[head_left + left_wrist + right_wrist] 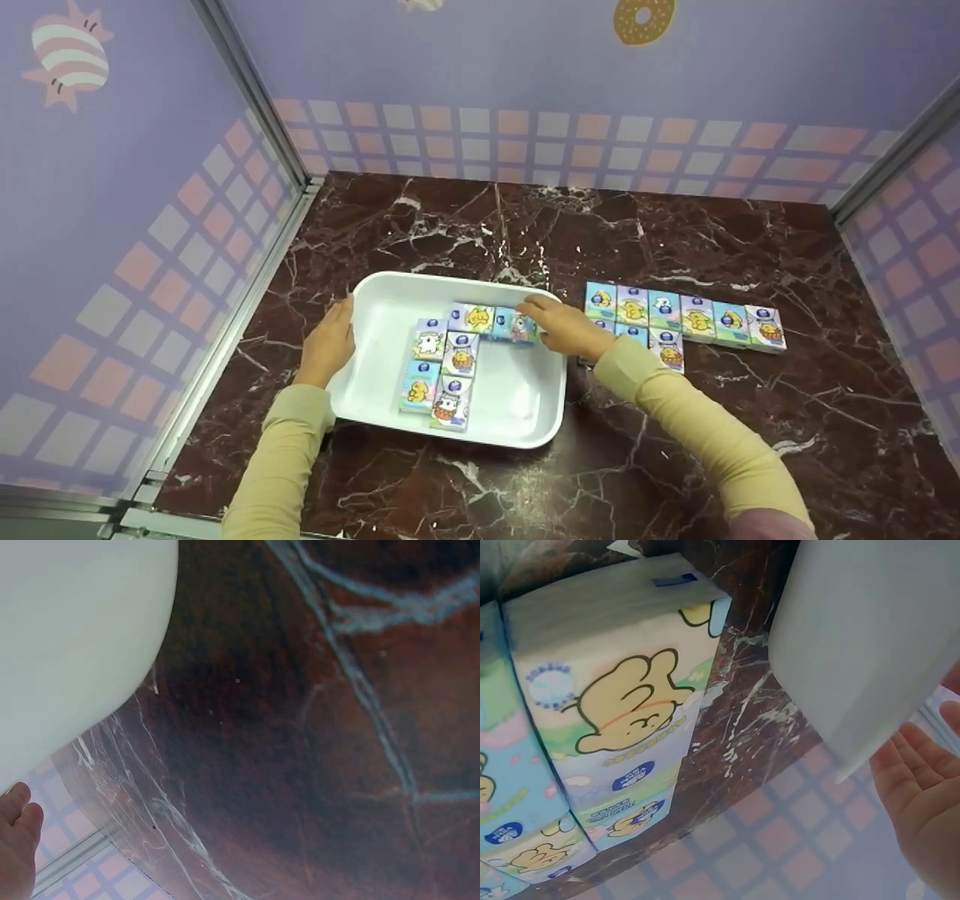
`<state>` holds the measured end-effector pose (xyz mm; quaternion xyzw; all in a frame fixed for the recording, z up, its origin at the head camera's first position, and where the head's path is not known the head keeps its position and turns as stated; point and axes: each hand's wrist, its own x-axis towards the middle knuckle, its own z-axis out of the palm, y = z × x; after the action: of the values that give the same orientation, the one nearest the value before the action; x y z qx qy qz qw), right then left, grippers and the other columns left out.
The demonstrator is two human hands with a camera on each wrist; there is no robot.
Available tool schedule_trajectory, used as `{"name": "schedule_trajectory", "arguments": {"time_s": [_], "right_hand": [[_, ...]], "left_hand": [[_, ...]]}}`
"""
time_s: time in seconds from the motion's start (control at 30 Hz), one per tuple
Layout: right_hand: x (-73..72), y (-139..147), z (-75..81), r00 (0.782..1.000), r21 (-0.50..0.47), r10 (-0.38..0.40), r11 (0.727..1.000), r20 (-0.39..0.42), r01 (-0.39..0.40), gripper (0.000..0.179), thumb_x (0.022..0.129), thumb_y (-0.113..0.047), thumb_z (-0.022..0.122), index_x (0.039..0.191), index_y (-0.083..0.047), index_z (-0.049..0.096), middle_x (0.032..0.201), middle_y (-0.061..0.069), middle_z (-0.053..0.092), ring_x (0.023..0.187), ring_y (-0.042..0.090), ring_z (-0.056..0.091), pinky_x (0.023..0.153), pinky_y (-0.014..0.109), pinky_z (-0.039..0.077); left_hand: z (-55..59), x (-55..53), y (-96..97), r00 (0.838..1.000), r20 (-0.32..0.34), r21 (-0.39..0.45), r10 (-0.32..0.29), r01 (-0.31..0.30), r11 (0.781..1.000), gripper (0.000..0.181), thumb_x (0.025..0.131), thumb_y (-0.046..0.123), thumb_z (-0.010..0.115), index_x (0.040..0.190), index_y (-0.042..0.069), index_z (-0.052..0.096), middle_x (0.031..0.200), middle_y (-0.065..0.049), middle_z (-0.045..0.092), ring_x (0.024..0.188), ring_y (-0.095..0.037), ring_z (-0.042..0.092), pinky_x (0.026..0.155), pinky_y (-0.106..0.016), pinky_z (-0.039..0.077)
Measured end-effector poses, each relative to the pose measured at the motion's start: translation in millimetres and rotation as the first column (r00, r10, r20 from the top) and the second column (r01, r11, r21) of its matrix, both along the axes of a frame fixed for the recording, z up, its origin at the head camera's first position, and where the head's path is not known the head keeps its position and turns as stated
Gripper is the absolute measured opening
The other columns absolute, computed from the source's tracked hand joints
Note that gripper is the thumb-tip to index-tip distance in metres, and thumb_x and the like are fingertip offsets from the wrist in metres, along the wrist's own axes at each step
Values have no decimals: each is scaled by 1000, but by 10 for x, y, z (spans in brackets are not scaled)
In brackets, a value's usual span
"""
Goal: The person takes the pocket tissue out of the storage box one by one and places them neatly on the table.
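A white plastic tray (517, 390) holds several small tissue packs with cartoon animals printed on them. My left hand (328, 341) lies along the outside of its left wall, fingers extended against the rim. In the left wrist view, only a few fingertips (22, 814) show beside the tray's white wall (75, 630). Reaching over the right rim, my right hand (566, 326) grips the right end of a blue tissue pack (512, 327) in the far right corner. Its fingertips are hidden behind the tray wall (862, 637) in the right wrist view.
Right of the tray, more tissue packs (697, 319) lie in two adjoining rows on the dark red marble table (450, 495). The nearer row is partly covered by my right forearm. Purple panels (480, 60) with a checked border enclose the table's back and sides.
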<state>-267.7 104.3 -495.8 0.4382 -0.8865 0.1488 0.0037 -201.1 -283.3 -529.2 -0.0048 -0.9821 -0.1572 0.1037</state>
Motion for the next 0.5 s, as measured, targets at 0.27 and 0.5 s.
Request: {"name": "schedule_trajectory", "arguments": {"time_s": [0.27, 0.5], "right_hand": [[-57, -107, -114, 999, 76, -43, 996, 23, 41, 59, 72, 5, 56, 128, -8, 43, 126, 19, 45, 114, 36, 46, 77, 51, 50], [-115, -186, -177, 999, 115, -27, 993, 26, 24, 58, 74, -5, 66, 127, -6, 43, 118, 17, 50, 106, 36, 50, 86, 47, 48]], "left_hand": [[19, 3, -1, 999, 42, -9, 3, -3, 1000, 49, 88, 7, 44, 136, 0, 31, 131, -24, 42, 120, -38, 41, 96, -50, 39], [27, 3, -7, 999, 52, -8, 0, 0, 1000, 49, 89, 7, 42, 136, 0, 30, 131, -24, 42, 120, -37, 41, 97, -50, 38]]}}
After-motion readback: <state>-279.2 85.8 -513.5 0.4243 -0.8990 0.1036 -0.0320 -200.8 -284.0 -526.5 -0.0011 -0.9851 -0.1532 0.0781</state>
